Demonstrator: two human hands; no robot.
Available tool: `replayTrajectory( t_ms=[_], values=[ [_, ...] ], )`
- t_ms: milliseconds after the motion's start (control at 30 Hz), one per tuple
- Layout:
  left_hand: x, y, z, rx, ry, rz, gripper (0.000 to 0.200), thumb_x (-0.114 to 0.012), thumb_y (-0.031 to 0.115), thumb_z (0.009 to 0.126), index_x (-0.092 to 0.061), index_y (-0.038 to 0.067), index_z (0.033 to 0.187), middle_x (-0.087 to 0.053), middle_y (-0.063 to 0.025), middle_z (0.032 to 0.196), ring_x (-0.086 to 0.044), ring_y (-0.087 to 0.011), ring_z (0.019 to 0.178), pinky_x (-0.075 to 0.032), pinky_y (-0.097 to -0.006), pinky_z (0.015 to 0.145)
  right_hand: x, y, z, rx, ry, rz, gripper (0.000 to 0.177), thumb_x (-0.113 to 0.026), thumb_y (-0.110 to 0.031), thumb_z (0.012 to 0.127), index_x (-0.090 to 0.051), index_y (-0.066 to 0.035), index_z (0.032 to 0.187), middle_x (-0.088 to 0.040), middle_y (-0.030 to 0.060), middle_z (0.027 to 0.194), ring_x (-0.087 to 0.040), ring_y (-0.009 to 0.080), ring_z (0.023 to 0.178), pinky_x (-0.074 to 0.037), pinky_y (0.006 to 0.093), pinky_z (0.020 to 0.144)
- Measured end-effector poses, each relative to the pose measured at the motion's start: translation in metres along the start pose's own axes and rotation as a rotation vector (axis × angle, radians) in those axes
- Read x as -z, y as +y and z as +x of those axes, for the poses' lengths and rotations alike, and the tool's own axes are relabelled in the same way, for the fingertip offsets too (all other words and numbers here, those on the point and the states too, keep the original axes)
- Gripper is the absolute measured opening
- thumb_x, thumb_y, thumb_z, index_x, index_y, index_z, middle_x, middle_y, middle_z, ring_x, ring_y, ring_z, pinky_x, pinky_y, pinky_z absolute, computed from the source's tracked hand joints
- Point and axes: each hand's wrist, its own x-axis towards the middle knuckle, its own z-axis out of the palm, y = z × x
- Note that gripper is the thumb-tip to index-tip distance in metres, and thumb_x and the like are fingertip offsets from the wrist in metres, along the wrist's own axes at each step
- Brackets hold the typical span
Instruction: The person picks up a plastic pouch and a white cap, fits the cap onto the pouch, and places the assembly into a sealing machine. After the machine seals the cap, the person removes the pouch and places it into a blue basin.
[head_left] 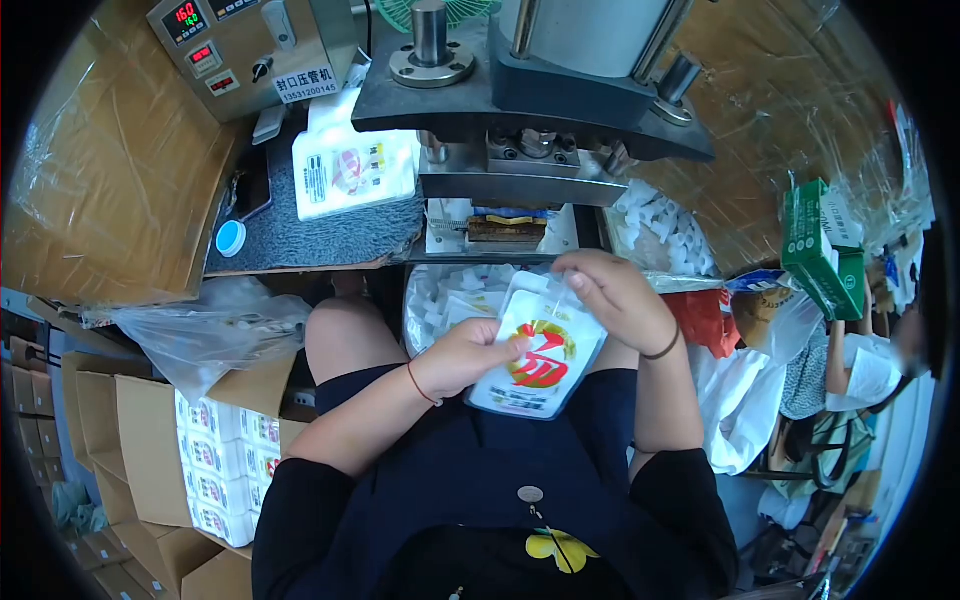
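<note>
1. One pouch (540,355) is held above the lap (607,400), printed face up, its long axis slanting away and slightly right.
2. Two hands grasp it: the left hand (465,358) by the left edge, thumb on top; the right hand (622,305) pinches the far end, hiding a corner.
3. One blue cap (231,238) sits on the bench (340,240).
4. The press (590,92) is cut off above.
</note>
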Motion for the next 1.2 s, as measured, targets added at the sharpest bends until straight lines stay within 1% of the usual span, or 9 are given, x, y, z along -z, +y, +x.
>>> replayTrajectory(
  t_ms=[133, 233, 400, 500, 567, 700, 900, 1000, 1200],
  values=[
    [0.011, 0.007, 0.008, -0.045, 0.065, -0.064, 0.031, -0.067, 0.004, 0.093, -0.065, -0.003, 0.123, -0.072, -0.0100, 0.115, -0.068, -0.0149, 0.102, -0.054, -0.0326, 0.092, 0.031, 0.041, -0.006, -0.241, 0.311, -0.493, 0.026, -0.063, -0.019, 0.095, -0.064, -0.006, 0.117, -0.067, 0.0197, 0.112, -0.065, 0.0407, 0.103, -0.052, 0.0432, 0.087],
    [0.029, 0.034, 0.020, -0.057, 0.193, -0.073, 0.028, -0.067, 0.001, 0.091, -0.067, -0.003, 0.118, -0.072, -0.0117, 0.113, -0.070, -0.0164, 0.100, -0.057, -0.0348, 0.091, 0.043, 0.088, -0.020, -0.365, 0.073, -0.714, 0.024, -0.067, -0.014, 0.088, -0.066, -0.009, 0.111, -0.063, 0.0205, 0.104, -0.063, 0.0424, 0.097, -0.052, 0.0472, 0.081],
    [0.038, 0.042, 0.026, -0.140, 0.237, -0.113, 0.028, -0.068, 0.004, 0.093, -0.063, -0.004, 0.120, -0.071, -0.0129, 0.114, -0.071, -0.0177, 0.094, -0.059, -0.0344, 0.084, 0.037, 0.116, -0.023, -0.342, 0.106, -0.505, 0.021, -0.069, -0.007, 0.083, -0.065, -0.005, 0.104, -0.061, 0.0202, 0.100, -0.062, 0.0415, 0.094, -0.051, 0.0460, 0.082],
    [0.074, 0.069, 0.029, -0.671, 0.786, 0.183, 0.032, -0.058, 0.014, 0.102, -0.040, 0.005, 0.126, -0.057, -0.0084, 0.099, -0.065, -0.0171, 0.079, -0.057, -0.0302, 0.066, 0.024, 0.130, -0.026, -0.286, 0.266, -0.528, 0.024, -0.068, -0.004, 0.083, -0.064, -0.001, 0.106, -0.063, 0.0203, 0.102, -0.061, 0.0399, 0.096, -0.050, 0.0444, 0.085],
    [0.122, 0.107, 0.021, -1.103, 1.276, 1.276, 0.046, -0.061, 0.021, 0.099, -0.043, 0.002, 0.137, -0.053, -0.0256, 0.130, -0.057, -0.0375, 0.120, -0.047, -0.0538, 0.100, 0.024, 0.134, -0.028, -0.183, 0.350, -0.546, 0.025, -0.067, -0.002, 0.083, -0.063, 0.000, 0.108, -0.064, 0.0195, 0.104, -0.062, 0.0387, 0.096, -0.051, 0.0425, 0.085],
    [0.155, 0.096, -0.010, -0.316, 0.934, 1.882, 0.066, -0.054, 0.053, 0.097, -0.049, 0.009, 0.146, -0.029, -0.0204, 0.163, -0.028, -0.0429, 0.149, -0.023, -0.0587, 0.119, 0.033, 0.113, -0.034, -0.248, 0.489, -0.364, 0.025, -0.068, -0.001, 0.086, -0.062, 0.000, 0.111, -0.063, 0.0170, 0.099, -0.064, 0.0316, 0.085, -0.053, 0.0394, 0.078],
    [0.109, 0.054, -0.066, -0.553, 0.846, 1.493, 0.036, -0.061, 0.008, 0.094, -0.061, 0.002, 0.129, -0.066, -0.0207, 0.124, -0.060, -0.0423, 0.119, -0.048, -0.0479, 0.100, 0.027, 0.058, -0.044, -0.199, 0.520, -0.261, 0.018, -0.061, -0.008, 0.095, -0.063, 0.000, 0.111, -0.063, 0.0130, 0.100, -0.062, 0.0220, 0.091, -0.051, 0.0326, 0.080],
    [0.086, 0.042, -0.052, -0.553, 0.690, 0.412, 0.023, -0.065, 0.003, 0.091, -0.070, -0.002, 0.114, -0.073, -0.0133, 0.100, -0.070, -0.0173, 0.090, -0.054, -0.0315, 0.079, -0.006, 0.031, -0.026, -0.122, 0.307, -0.071, 0.016, -0.055, -0.011, 0.099, -0.064, 0.001, 0.106, -0.062, 0.0129, 0.097, -0.062, 0.0253, 0.089, -0.049, 0.0356, 0.081],
    [0.039, 0.026, -0.022, -0.372, 0.545, 0.868, 0.020, -0.075, 0.018, 0.091, -0.076, 0.000, 0.100, -0.072, -0.0038, 0.080, -0.062, -0.0053, 0.071, -0.050, -0.0249, 0.064, -0.026, -0.022, 0.019, 0.004, 0.318, 0.297, 0.010, -0.065, -0.007, 0.093, -0.066, 0.002, 0.098, -0.064, 0.0133, 0.088, -0.062, 0.0226, 0.074, -0.048, 0.0309, 0.069]
  ],
)
